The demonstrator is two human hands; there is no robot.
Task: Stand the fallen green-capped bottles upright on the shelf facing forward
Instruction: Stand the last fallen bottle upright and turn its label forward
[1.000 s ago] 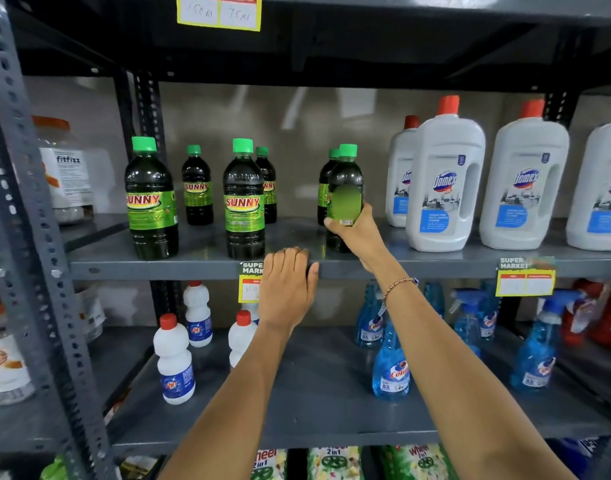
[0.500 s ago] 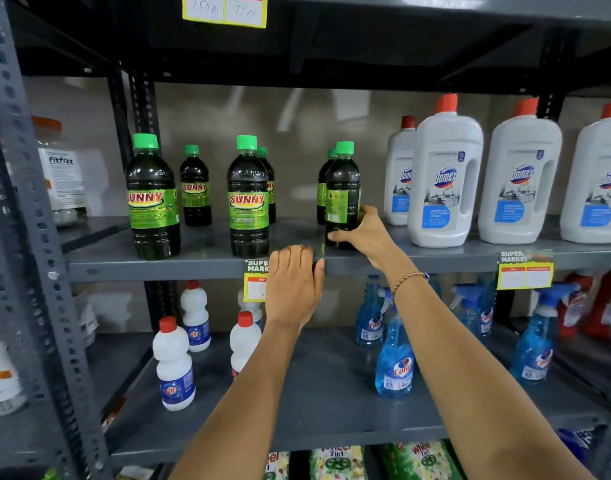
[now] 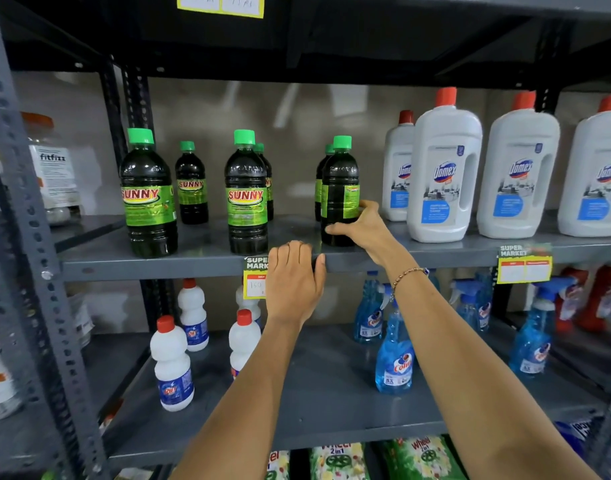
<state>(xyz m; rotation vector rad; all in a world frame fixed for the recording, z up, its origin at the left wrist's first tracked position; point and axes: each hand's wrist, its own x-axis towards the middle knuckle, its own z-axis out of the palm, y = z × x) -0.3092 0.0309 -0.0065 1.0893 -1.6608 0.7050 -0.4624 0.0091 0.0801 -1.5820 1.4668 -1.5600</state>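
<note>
Green-capped bottle [image 3: 339,192] stands upright, label turned sideways, in right hand [image 3: 364,225].

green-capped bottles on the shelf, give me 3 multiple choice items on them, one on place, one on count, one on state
1. Where does the right hand rest?
A. on the rightmost front green-capped bottle
B. on a white Domex bottle
C. on a blue spray bottle

2. How many green caps show on the middle shelf?
A. three
B. six
C. nine

3. How does the held bottle stand?
A. lying on its side
B. upright, its label turned sideways
C. upside down

Answers:
1 A, the fingers wrap its lower body while the left hand rests on the shelf edge.
2 B, three caps in front and three behind.
3 B, cap on top, and no SUNNY name faces the camera, unlike the middle front bottle.
</note>
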